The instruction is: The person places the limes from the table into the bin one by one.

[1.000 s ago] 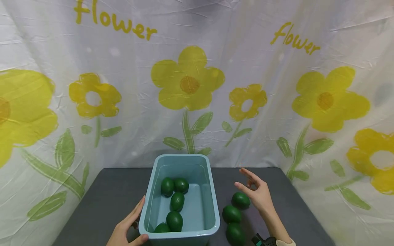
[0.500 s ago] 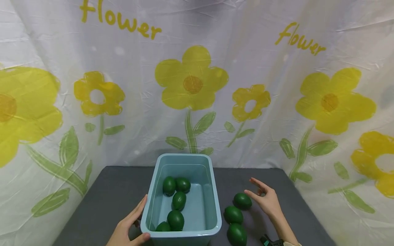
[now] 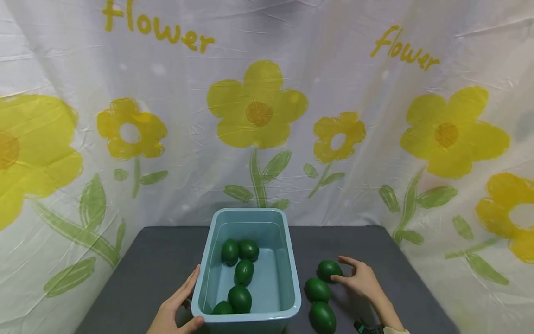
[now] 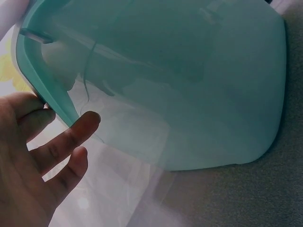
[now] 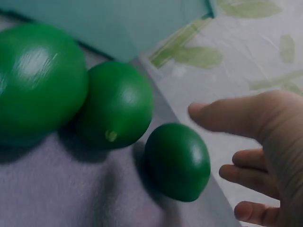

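My left hand (image 3: 177,304) holds the light-blue plastic bin (image 3: 293,278) at its near left corner, thumb at the front rim and fingers along the left wall. In the left wrist view, a fingertip meets the rim while other fingers stand off the wall. Several smooth, egg-shaped green fruits (image 3: 244,272) lie inside the bin. To its right, three more stand in a row on the table. Around the farthest green fruit (image 3: 327,270) my right hand (image 3: 363,280) spreads thumb and fingers; the right wrist view shows a gap between them and that fruit (image 5: 177,163).
The dark grey table (image 3: 167,250) ends at a white curtain (image 3: 183,162) printed with yellow flowers. The middle fruit (image 3: 317,290) and the nearest fruit (image 3: 322,317) sit close together, between the bin and my right forearm.
My right hand has moved down and to the right, from above the farthest fruit to right beside it. My left hand stays on the bin; the fruits keep their places.
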Demonstrator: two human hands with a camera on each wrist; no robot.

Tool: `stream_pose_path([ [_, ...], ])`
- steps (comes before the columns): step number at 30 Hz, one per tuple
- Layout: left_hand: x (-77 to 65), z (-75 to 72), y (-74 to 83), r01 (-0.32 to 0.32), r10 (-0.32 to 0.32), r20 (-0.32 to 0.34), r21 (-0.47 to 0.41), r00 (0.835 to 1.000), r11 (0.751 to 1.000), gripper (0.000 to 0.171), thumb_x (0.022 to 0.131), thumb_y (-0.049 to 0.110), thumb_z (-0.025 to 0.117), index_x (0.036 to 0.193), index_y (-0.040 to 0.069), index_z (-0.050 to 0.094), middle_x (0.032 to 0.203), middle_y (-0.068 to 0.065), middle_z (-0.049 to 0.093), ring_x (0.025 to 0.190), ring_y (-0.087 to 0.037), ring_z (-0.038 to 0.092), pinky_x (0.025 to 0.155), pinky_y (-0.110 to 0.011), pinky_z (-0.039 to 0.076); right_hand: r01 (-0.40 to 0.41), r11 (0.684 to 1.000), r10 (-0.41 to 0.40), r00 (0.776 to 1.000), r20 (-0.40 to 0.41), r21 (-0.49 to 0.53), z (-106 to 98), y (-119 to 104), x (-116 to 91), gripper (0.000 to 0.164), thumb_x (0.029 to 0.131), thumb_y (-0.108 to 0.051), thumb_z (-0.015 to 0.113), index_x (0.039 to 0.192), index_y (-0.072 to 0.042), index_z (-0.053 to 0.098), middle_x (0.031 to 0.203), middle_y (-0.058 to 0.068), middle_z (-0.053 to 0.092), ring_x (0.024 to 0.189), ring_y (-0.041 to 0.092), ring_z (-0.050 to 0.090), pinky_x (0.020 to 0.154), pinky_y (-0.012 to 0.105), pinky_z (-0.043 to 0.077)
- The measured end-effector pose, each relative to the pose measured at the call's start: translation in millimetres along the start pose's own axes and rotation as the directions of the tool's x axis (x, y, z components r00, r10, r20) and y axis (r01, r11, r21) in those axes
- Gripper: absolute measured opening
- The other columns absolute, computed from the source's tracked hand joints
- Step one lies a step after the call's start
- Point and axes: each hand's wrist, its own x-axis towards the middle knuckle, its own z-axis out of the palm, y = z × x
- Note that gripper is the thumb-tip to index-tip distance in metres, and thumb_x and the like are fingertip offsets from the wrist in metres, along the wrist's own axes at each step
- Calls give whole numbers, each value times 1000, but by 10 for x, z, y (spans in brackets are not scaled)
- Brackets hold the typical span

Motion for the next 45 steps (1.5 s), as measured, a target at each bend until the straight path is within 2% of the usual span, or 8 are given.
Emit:
stream_pose_path([
  [2,-12,3,-7,-5,5,-6,7,1000,1000,81,97,18,74,168,19,34,159,40,24,111,-1,55,70,-28,51,40,998,-39,999,5,-52,12,11,-5,72,83,-32,92,142,0,65,102,12,76,67,21,58,59,34,48],
  [4,-23,9,-15,-12,12,-10,10,1000,1000,81,97,17,74,168,17,34,158,42,24,104,-2,57,70,-27,50,70,994,-69,998,13,-86,23,19,-12,73,81,-30,93,140,2,66,130,19,72,92,36,69,75,47,56],
  [6,-28,14,-23,-20,20,-8,4,1000,1000,81,98,16,73,168,17,34,157,43,24,99,-2,58,70,-27,50,85,991,-84,996,21,-104,37,27,-17,72,81,-30,94,139,2,66,136,23,69,114,46,67,90,61,54],
  [9,-23,16,-22,-26,26,-10,9,1000,1000,81,97,16,73,168,19,34,158,42,24,104,-1,57,71,-28,51,88,990,-87,996,10,-114,78,59,-5,73,80,-27,94,139,3,66,135,23,69,123,50,63,98,67,49],
  [18,7,9,2,-16,17,-20,43,1000,999,81,98,19,74,168,26,34,158,40,24,117,1,54,74,-29,52,79,966,-98,993,-67,-248,238,111,82,73,75,-24,97,136,3,68,127,25,72,113,47,68,94,63,52],
  [27,-5,17,-29,-33,34,-13,23,999,999,82,97,16,74,168,24,34,158,41,25,107,0,56,71,-26,50,61,947,-100,989,-109,-314,280,81,129,59,77,-19,96,129,-3,74,116,17,76,99,37,70,80,56,57],
  [34,-9,20,-35,-46,47,-21,17,999,999,81,97,15,73,168,20,35,158,42,26,104,-1,56,70,-26,49,107,927,-163,978,-130,-361,289,74,136,58,74,-16,98,125,-3,76,110,15,78,92,32,70,75,51,59],
  [45,2,26,-23,-27,28,-27,15,999,1000,80,97,17,74,167,15,36,157,42,25,110,-1,54,71,-26,49,115,947,-175,968,-181,-300,271,111,110,56,77,-22,96,125,-4,76,114,15,78,95,34,72,82,56,57],
])
